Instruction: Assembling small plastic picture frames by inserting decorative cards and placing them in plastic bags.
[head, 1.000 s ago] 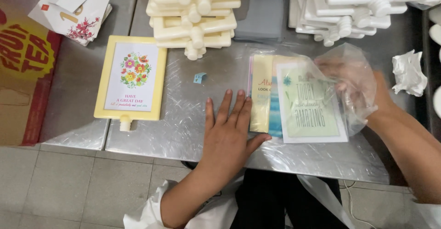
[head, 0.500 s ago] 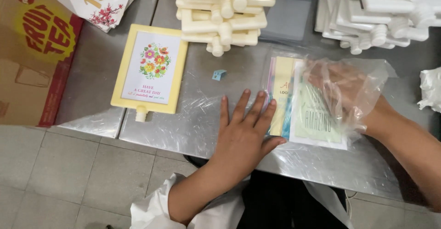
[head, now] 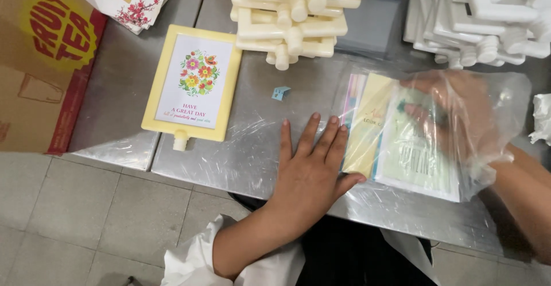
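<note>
Fingers [head: 313,139] of my left hand [head: 310,174] lie spread and flat on the steel table [head: 241,154], thumb touching the yellow card [head: 370,128]. My right hand [head: 453,111] is now deeper inside the clear bag [head: 505,99] than a second ago, fingers loosely curled over the cards [head: 416,157]; I cannot tell whether they pinch one. The cards sit mostly sleeved. A yellow frame [head: 192,85] lies well apart, left.
</note>
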